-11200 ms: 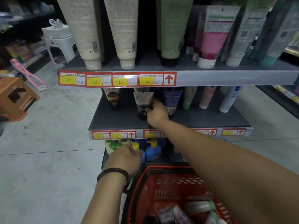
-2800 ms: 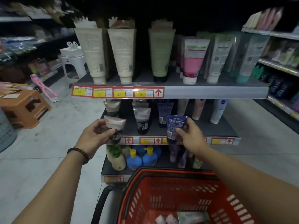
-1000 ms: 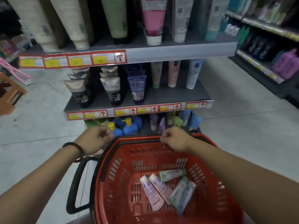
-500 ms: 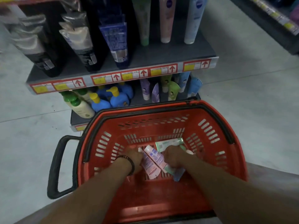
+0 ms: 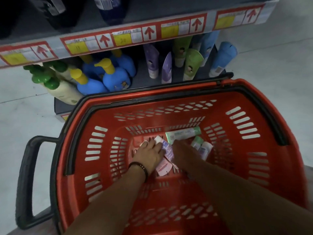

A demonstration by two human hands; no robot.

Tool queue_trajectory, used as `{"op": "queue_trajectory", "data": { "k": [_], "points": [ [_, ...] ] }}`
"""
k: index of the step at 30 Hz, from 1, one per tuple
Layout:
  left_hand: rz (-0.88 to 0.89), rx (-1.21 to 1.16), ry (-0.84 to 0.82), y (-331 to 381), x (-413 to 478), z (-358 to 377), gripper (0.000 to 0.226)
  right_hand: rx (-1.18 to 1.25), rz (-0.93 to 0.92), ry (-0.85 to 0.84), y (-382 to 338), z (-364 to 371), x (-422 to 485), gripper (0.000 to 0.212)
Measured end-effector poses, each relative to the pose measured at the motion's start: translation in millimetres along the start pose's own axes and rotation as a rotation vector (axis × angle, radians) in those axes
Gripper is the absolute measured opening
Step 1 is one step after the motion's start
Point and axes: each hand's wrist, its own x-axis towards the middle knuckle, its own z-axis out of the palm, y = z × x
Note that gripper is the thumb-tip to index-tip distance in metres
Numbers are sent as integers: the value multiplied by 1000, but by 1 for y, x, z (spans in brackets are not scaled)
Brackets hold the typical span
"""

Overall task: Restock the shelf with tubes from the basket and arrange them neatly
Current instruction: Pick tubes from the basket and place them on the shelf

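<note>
The red basket [image 5: 250, 133] fills the middle of the head view, and both my hands reach down to its floor. My left hand [image 5: 150, 155], with a dark wristband, lies over a pink tube [image 5: 163, 167] and its fingers curl on it. A second pink-and-white tube [image 5: 166, 148] lies between my hands. My right hand [image 5: 183, 154] rests on the tubes beside it, its fingers dark and hidden. A green-and-white tube [image 5: 183, 134] lies at the far side, and two more small tubes [image 5: 203, 147] lie at the right.
Behind the basket, the bottom shelf holds blue pump bottles [image 5: 116, 78], green-capped cream bottles [image 5: 59, 89], and upright purple [image 5: 166, 68], green [image 5: 192, 65] and blue tubes [image 5: 221, 60]. The shelf edge [image 5: 132, 37] above carries red and yellow price labels. The basket's black handle [image 5: 25, 180] juts left over grey floor.
One second ago my hands were at the basket's far rim. Both have gone down to the basket floor onto the tubes, and my view has tilted lower and closer.
</note>
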Motion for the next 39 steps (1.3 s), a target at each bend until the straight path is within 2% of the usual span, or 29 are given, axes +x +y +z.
{"op": "queue_trajectory", "data": {
  "k": [3,10,14,17,21,24,26,29,34,39],
  "points": [
    [-8,3,27,4,2,3,45,-70,26,23,-5,4,7,42],
    [-26,8,24,0,2,5,41,-79,45,19,-8,0,7,48],
    [-60,20,-78,-2,0,10,38,-8,29,22,-10,-6,4,36],
    [-112,34,-198,-9,-6,8,42,56,14,29,-5,-18,-1,40],
    [-170,-69,-266,-21,-16,-8,40,329,45,76,9,-41,-11,27],
    [-244,-277,-201,-27,-31,-24,34,572,23,114,16,-62,-19,22],
    [-296,-393,-147,-30,-40,-36,30,658,-31,72,18,-79,-27,24],
    [-350,-528,-111,-32,-53,-57,40,583,-127,126,22,-106,-41,27],
    [-322,-679,-24,-32,-72,-102,31,469,-297,203,25,-166,-71,13],
    [-231,-730,76,-38,-86,-166,29,385,-433,300,22,-234,-100,19]
  ]
}}
